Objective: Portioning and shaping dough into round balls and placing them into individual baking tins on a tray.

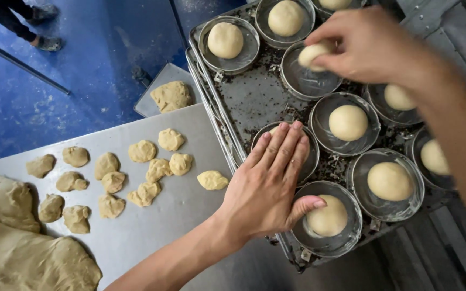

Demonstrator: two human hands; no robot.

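Dough ball (313,54), pale and smooth, sits pinched in the fingertips of the right hand (365,46) just above an empty round metal tin (308,80) near the top of the dark baking tray (249,99). That hand is partly closed, the fingers curled around the ball with only its left side showing. The left hand (271,180) lies flat and spread, fingers together, pressing down over another tin (311,156) in the middle of the tray; a sliver of dough may show at its top edge. Its thumb reaches toward the nearest tin (327,226), which holds a rounded ball.

What could go wrong, as I judge it: the pinched ball could land off-centre against the tin's wall, since it hangs near the rim, and the flat palm could squash its piece lopsided. The tray overhangs the steel table (184,215), so a heavy press near the edge might tip it.

Around the hands, other tins (227,43) each hold one round ball. On the table lie many rough-cut dough pieces (142,151), and a large dough mass (17,242) fills the lower left corner. Beyond is a blue floor (82,64), with another person's feet (47,42) at the top left.
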